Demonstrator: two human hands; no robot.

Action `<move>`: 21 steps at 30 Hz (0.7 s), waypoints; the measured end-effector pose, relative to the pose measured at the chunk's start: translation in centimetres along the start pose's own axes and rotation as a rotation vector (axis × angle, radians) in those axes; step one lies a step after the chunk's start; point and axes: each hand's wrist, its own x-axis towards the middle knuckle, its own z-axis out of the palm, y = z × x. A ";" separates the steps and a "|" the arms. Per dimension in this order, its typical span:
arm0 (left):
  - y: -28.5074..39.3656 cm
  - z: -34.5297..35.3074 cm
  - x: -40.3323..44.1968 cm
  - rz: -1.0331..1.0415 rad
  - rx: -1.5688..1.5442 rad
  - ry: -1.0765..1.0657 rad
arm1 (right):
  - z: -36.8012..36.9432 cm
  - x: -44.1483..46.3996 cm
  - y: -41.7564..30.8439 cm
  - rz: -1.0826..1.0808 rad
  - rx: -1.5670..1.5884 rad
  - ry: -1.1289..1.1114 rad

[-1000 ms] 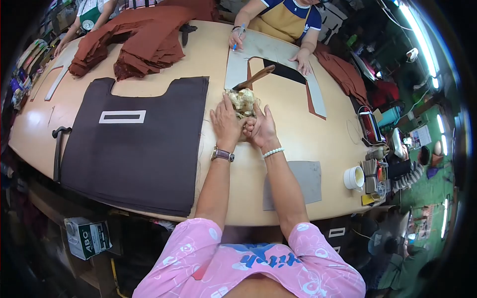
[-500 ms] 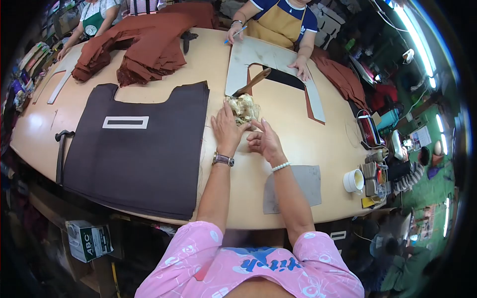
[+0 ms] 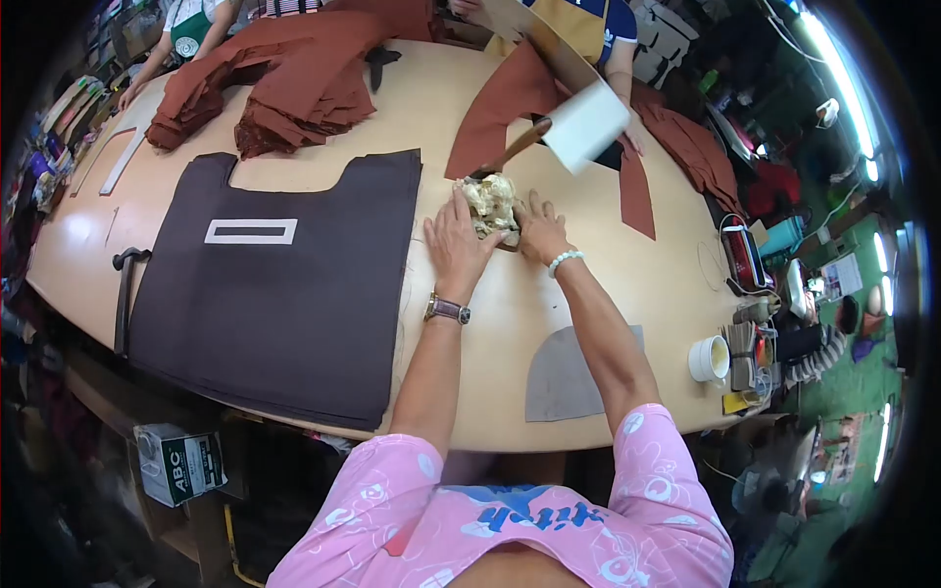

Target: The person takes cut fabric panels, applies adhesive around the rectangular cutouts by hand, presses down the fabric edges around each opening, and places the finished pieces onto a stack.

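Observation:
A lumpy, cream-coloured glue pot (image 3: pixel 490 201), crusted over, stands on the table with a wooden-handled brush (image 3: pixel 515 147) leaning out of it. My left hand (image 3: pixel 459 243) lies along its left side, with the thumb across the front. Against its right side rests my right hand (image 3: pixel 542 230), fingers stretched up. The pot is clasped between both hands. To the left is a stack of dark fabric pieces (image 3: pixel 274 304), with a white rectangular frame (image 3: pixel 250 231) on top. A grey rounded piece (image 3: pixel 569 382) lies under my right forearm.
A hammer (image 3: pixel 125 294) lies at the left edge. Across the table, a person lifts a pale template (image 3: pixel 588 125) above reddish-brown pieces (image 3: pixel 500 108). More brown fabric (image 3: pixel 304 98) is piled at the far left. A white cup (image 3: pixel 708 360) stands at the right edge.
My right hand has moved from in front of the glue pot to its right side. The person opposite has raised the pale template off the brown piece. The view has shifted slightly.

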 end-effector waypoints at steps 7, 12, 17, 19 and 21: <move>0.9 -0.8 0.2 -0.111 0.024 -0.124 | 1.2 -1.8 -0.2 -0.039 0.026 0.142; 1.0 -1.2 0.3 -0.109 0.008 -0.142 | 0.5 -3.4 0.2 -0.108 0.025 0.155; 0.8 -0.9 0.2 -0.087 -0.004 -0.112 | 1.5 -4.6 0.2 -0.123 -0.006 0.237; 0.5 -0.5 0.1 -0.054 -0.014 -0.057 | 2.1 -5.6 0.1 -0.115 -0.031 0.274; 0.5 0.0 -0.1 -0.060 0.000 -0.038 | 2.5 -6.7 -0.2 -0.100 -0.017 0.294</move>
